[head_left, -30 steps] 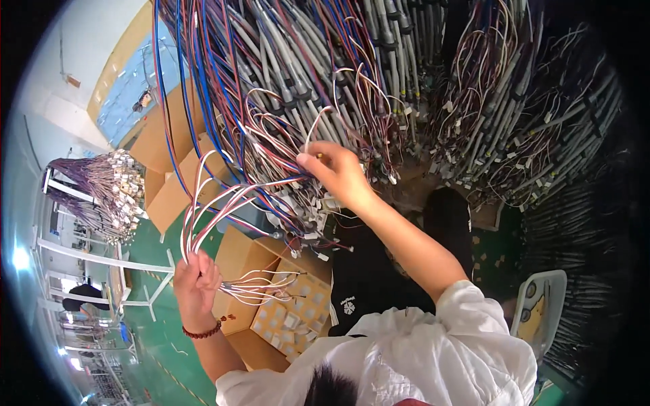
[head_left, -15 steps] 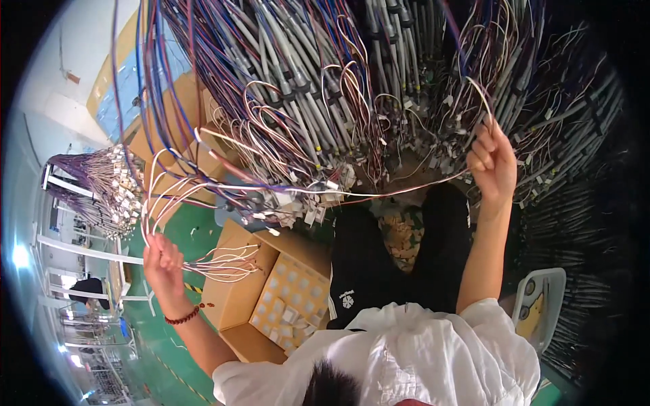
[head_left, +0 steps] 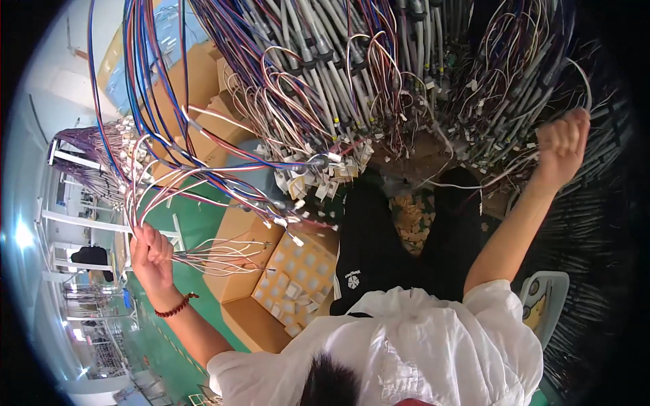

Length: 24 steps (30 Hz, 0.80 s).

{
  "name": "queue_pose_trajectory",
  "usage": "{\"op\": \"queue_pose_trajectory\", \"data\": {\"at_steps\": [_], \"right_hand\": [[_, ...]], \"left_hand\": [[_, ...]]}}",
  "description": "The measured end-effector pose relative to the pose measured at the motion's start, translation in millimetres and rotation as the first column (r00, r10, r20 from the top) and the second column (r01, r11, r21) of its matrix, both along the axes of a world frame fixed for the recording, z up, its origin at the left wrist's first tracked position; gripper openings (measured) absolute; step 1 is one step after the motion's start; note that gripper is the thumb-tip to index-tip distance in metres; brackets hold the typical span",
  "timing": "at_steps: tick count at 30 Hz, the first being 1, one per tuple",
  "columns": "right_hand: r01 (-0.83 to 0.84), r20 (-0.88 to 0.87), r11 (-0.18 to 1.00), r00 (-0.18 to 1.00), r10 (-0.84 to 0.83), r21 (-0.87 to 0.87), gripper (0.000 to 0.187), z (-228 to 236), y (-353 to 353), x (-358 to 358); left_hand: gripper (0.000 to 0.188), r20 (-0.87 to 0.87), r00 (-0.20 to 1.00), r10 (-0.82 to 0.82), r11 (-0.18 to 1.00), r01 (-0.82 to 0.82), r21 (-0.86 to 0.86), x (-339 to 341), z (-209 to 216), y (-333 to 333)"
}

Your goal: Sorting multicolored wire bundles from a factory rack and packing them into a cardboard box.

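Observation:
On the left, my left hand [head_left: 152,257] is closed round a bundle of thin wires [head_left: 220,256], whose loose ends fan out to the right of the fist. Above it the wires loop up into blue, red and white strands [head_left: 145,88]. My right hand [head_left: 563,149] is raised at the far right, its fingers closed on a pale wire [head_left: 467,185]. That wire trails left from the fist in a slack curve, and a bit of it arches above my fingers. Between the hands hangs a cluster of wire ends with small white connectors [head_left: 325,172].
Thick grey cable harnesses [head_left: 318,61] hang in a dense mass ahead, with more dark ones at the right. Left of my legs stands an open cardboard box [head_left: 254,323] holding white parts in a grid. A pale plastic stool [head_left: 552,304] is at my right.
My right hand has moved outward to the right, and the wire that stretched across between both hands now trails slack from it. My left hand has shifted slightly left, still gripping the bundle.

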State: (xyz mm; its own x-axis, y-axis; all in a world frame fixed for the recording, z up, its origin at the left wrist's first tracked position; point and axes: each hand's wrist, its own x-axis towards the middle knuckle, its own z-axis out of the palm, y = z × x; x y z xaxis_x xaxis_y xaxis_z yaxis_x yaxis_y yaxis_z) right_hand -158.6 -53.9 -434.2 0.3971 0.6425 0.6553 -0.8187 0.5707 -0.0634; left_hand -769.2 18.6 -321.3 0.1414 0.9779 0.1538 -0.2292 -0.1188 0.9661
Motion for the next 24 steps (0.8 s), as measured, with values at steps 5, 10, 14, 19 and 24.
{"op": "queue_pose_trajectory", "data": {"at_steps": [5, 10, 14, 19, 24], "right_hand": [[0.390, 0.634, 0.667, 0.757, 0.160, -0.634, 0.024, 9, 54, -110], [0.266, 0.858, 0.909, 0.488, 0.161, -0.322, 0.052, 6, 134, -225], [-0.054, 0.879, 0.941, 0.343, 0.330, -0.333, 0.031, -7, 162, -271], [0.527, 0.897, 0.785, 0.434, 0.081, -0.326, 0.027, -4, 138, -201], [0.479, 0.805, 0.765, 0.587, 0.084, -0.430, 0.022, 23, 62, -132]], "left_hand": [[0.033, -0.081, 0.996, -0.042, 0.999, 0.045, 0.031, -2, -3, -12], [0.036, -0.151, 0.972, -0.182, 0.982, 0.186, 0.013, 23, 0, -21], [0.037, -0.174, 0.965, -0.195, 0.981, 0.194, -0.023, 25, 1, -28], [0.035, -0.171, 0.983, -0.072, 0.997, 0.073, -0.004, -2, 4, -26], [0.035, -0.238, 0.970, 0.056, 0.998, -0.063, -0.021, -1, 6, 0]]}}
